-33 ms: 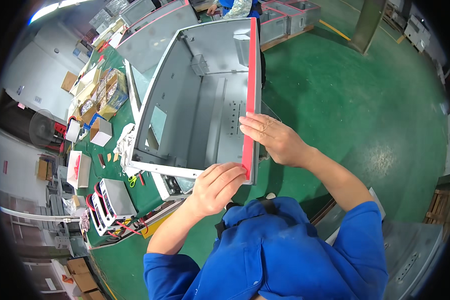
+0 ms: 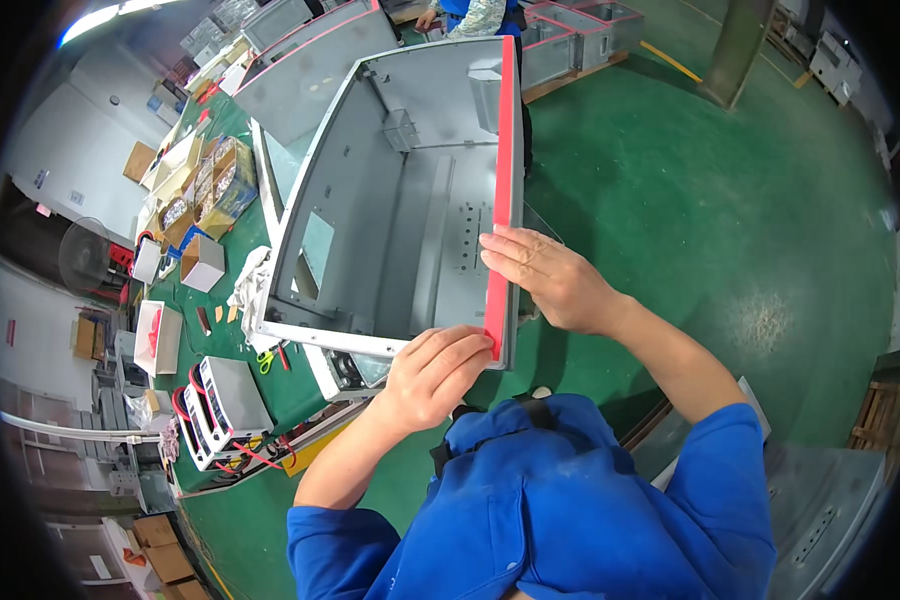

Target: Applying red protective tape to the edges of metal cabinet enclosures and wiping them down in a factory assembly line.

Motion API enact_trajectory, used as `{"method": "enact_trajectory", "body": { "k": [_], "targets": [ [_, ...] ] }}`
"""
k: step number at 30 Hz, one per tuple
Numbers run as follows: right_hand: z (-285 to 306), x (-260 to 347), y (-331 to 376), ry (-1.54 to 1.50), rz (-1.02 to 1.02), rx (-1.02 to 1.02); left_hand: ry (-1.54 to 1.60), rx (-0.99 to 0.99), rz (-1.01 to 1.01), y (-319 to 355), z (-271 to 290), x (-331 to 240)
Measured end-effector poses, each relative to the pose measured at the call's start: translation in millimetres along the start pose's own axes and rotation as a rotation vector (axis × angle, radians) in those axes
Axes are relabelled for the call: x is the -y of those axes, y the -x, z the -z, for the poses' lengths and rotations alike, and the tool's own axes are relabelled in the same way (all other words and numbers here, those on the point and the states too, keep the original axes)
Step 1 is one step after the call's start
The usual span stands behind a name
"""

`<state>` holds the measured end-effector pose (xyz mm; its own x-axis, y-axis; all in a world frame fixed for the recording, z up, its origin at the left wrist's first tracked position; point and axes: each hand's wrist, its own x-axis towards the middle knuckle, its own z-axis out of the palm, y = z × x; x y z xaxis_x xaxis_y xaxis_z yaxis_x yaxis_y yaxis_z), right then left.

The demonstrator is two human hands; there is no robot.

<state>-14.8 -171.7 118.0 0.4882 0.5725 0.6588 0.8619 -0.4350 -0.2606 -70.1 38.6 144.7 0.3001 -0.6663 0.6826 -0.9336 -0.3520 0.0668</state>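
Landmark for this report: the grey metal cabinet (image 2: 390, 200), an open box lying on the green counter (image 2: 270, 395) with its open face toward the camera.

The red strip (image 2: 504, 170) runs along the cabinet's right-hand rim. Its long axis goes from the near corner of that rim straight away from the person to the far corner, so the strip lies ahead of both hands, not to either side.

The left hand (image 2: 435, 370) is at the cabinet's near right corner. Its fingers are curled over the lower end of the strip, pressing or pinching it against the rim; the exact grip under the fingertips is hidden. The right hand (image 2: 550, 278) sits a little farther along the same rim, on the outer side of the cabinet. Its fingers are extended flat and laid across the strip, not clenched around anything.

Judgement: the left hand is nearer the strip's near end, and the right hand is nearer the long run of strip beyond. That run shows no hand on it up to the far corner.

Off the cabinet's left side, on the counter, stand cardboard boxes (image 2: 202, 262), yellow-handled scissors (image 2: 266, 358) near the cabinet's near left corner, and a white meter with red and black leads (image 2: 232, 395).
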Motion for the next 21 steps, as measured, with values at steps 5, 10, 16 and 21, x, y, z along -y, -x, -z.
{"method": "enact_trajectory", "body": {
  "k": [5,10,16,21],
  "targets": [
    [-0.1,-0.4,1.0,0.021,0.004,0.013,0.012,0.022,0.014,2.6,-0.4,-2.3],
    [-1.0,-0.4,1.4,0.012,0.001,-0.004,-0.006,0.068,-0.010,-2.6,4.1,-4.0],
    [-2.3,0.1,1.6,0.012,-0.002,-0.007,-0.020,0.106,-0.022,-3.5,6.7,-4.5],
    [-1.9,0.4,0.8,0.016,0.001,-0.017,-0.031,0.120,-0.032,-6.6,8.4,-5.4]
  ]
}}
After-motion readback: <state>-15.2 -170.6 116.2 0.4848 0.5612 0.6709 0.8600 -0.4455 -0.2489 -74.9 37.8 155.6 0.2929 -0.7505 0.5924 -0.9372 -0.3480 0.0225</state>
